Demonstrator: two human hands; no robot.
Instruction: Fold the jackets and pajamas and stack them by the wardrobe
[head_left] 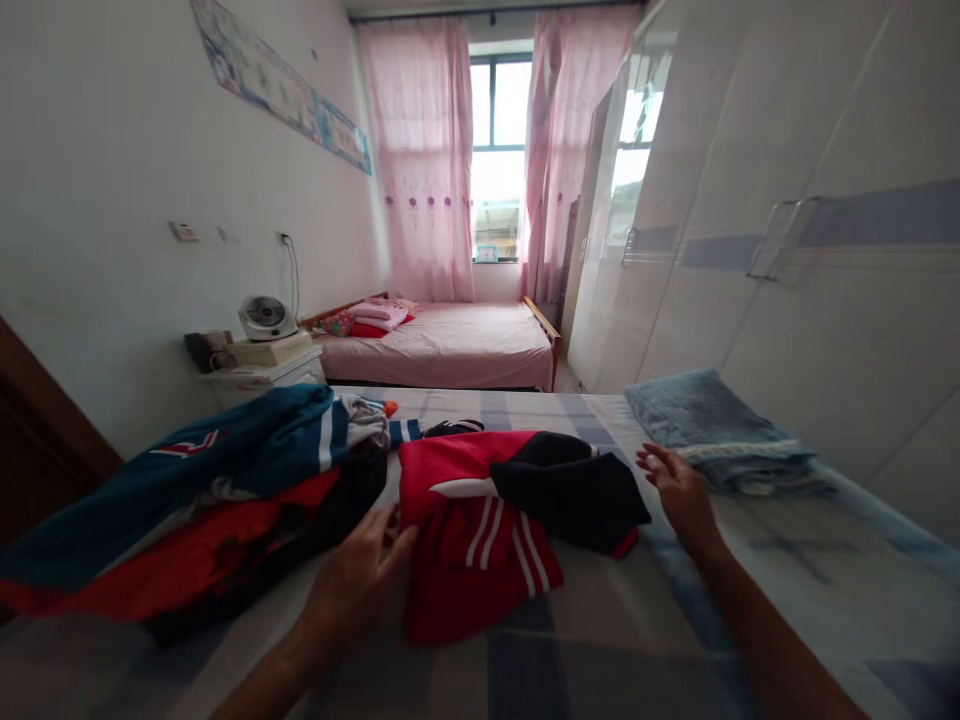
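Where our two hands stand apart over the bed (780,560), we locate the red-and-black garment (457,600) in the gap between them. We read its position as immediately right of the left hand (352,570) and left of the right hand (682,500). Its longer extent appears to run crosswise, from one hand toward the other, with the white-striped red part at the left-hand end and the black part at the right-hand end. We judge the left hand to be nearer: its thumb meets the garment's left edge. We cannot tell whether its fingers pinch the cloth. We find the right hand unloaded, with its fingers loosely bent, just beyond the black part.

Left of the left hand, we note a teal garment (255,430) and an orange-red garment (202,540), loosely heaped. Just beyond the right hand lies folded denim (690,410). Beneath both hands, we have a patterned sheet. Farther ahead of them, we see a pink-covered bed (465,350) and a window (499,130); right of the right hand, a white wardrobe (750,330).
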